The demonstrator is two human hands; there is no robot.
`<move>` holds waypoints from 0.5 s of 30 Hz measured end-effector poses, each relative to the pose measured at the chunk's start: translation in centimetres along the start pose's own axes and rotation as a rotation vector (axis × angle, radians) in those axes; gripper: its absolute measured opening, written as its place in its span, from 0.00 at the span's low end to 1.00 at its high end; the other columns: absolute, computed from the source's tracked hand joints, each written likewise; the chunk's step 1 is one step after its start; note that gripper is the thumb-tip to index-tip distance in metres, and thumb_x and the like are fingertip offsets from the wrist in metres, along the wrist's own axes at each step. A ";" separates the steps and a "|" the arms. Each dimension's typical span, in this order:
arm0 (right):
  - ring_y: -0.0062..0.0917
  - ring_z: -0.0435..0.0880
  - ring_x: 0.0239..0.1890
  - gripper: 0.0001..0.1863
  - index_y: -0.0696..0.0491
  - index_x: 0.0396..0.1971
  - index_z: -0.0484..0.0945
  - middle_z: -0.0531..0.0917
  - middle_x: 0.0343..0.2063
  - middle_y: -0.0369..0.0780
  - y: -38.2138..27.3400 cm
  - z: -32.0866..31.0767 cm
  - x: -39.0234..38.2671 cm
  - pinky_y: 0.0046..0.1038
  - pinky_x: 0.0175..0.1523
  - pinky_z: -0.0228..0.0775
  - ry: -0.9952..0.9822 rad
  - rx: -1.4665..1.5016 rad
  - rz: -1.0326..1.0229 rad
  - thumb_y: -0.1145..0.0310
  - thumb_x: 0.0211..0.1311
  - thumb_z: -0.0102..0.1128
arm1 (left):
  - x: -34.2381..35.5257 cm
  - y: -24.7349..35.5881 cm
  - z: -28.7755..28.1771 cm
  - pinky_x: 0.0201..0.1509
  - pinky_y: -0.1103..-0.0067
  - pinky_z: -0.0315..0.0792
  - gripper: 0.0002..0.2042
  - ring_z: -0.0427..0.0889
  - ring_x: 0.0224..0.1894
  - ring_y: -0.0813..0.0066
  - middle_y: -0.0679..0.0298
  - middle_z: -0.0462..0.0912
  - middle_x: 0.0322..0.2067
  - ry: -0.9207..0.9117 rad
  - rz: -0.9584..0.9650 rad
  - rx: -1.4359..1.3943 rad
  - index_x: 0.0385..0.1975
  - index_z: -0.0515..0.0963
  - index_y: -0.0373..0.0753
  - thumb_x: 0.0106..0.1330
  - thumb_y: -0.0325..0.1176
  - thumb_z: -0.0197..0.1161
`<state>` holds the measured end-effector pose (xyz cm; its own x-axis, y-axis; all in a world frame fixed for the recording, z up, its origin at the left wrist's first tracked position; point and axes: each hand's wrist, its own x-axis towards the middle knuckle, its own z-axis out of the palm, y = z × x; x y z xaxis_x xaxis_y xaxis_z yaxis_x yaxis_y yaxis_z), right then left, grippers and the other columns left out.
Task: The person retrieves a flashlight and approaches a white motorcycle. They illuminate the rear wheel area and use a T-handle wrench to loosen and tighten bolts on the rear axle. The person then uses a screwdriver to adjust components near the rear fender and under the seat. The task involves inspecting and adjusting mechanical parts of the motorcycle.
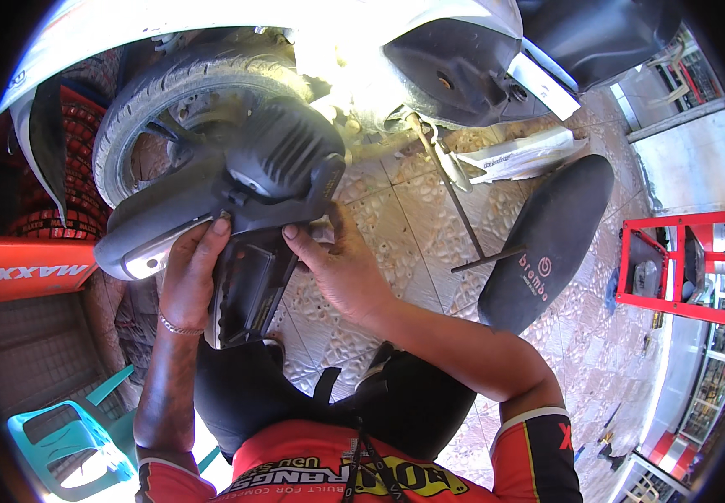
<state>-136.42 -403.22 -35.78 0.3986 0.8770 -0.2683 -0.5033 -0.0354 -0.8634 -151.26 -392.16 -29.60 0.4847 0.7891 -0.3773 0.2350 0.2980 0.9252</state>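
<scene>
My left hand (196,264) grips a black plastic scooter part (278,159) with a ribbed, rounded cover, its thumb on the lower edge and the other fingers mostly hidden. On the same part's lower right edge, my right hand (337,264) closes with thumb and bent fingers; whether it pinches something small cannot be made out. A long black piece with a silvery panel (153,260) extends to the left of the ribbed cover. Below, a black tray-like plastic piece (249,289) hangs between my hands and over my legs. A scooter wheel (127,109) stands just behind.
The raised white scooter body (236,18) spans the top. On the tiled floor lie a black scooter seat (547,243) and a white panel (522,158), with a metal T-shaped bar (454,197) nearby. A red metal rack (673,306) stands right, a teal plastic chair (64,432) lower left.
</scene>
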 end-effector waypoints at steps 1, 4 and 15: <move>0.23 0.80 0.42 0.28 0.57 0.59 0.63 0.81 0.42 0.42 -0.4 0.3 -0.1 0.26 0.47 0.72 0.001 0.029 0.002 0.59 0.67 0.63 | -0.1 0.3 -0.2 0.26 0.88 0.67 0.18 0.75 0.23 0.87 0.71 0.80 0.25 0.062 -0.067 0.030 0.35 0.79 0.35 0.69 0.48 0.62; 0.23 0.79 0.41 0.27 0.56 0.60 0.62 0.80 0.41 0.41 -1.6 1.0 -0.6 0.26 0.44 0.72 -0.027 0.091 0.045 0.60 0.69 0.61 | -1.0 1.4 -0.6 0.23 0.88 0.65 0.19 0.75 0.21 0.86 0.70 0.80 0.24 0.091 0.023 0.019 0.36 0.79 0.36 0.68 0.50 0.62; 0.35 0.81 0.51 0.45 0.58 0.67 0.45 0.74 0.52 0.49 3.4 5.0 -1.8 0.32 0.55 0.75 -0.075 -0.104 0.078 0.73 0.56 0.68 | -1.7 2.5 -3.4 0.33 0.85 0.69 0.19 0.74 0.28 0.87 0.68 0.81 0.27 0.006 -0.043 0.359 0.34 0.79 0.30 0.69 0.45 0.63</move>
<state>-142.69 -402.51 -36.03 0.3005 0.9030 -0.3072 -0.4472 -0.1511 -0.8816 -154.36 -390.96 -26.45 0.4632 0.7837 -0.4139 0.5364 0.1239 0.8348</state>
